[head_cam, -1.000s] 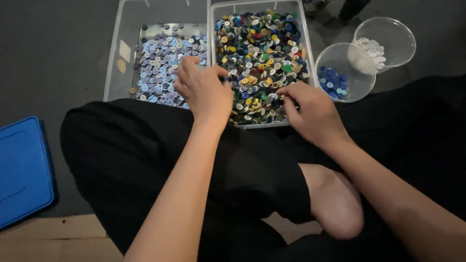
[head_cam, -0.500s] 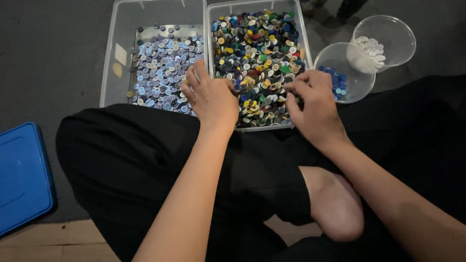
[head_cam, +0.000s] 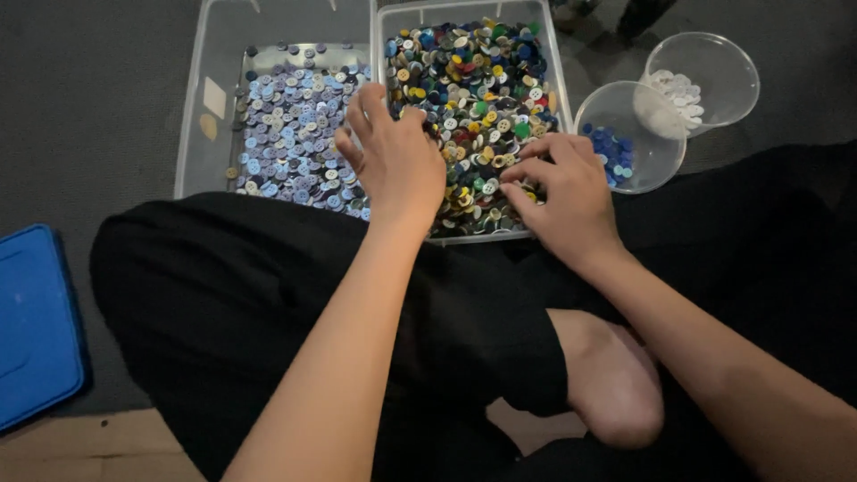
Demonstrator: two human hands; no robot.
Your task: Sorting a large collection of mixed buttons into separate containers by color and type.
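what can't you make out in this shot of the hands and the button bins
- Head view: whether the right hand pinches a button; its curled fingers hide the tips.
- Head view: buttons under the left hand, covered by the palm.
- Head view: far ends of the mixed button bin and the pale blue button bin, cut off by the top edge.
- Head view: blue lid, cut off at the left edge.

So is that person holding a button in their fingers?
It cannot be told. Both the left hand and the right hand rest curled on the mixed buttons, hiding any pinch.
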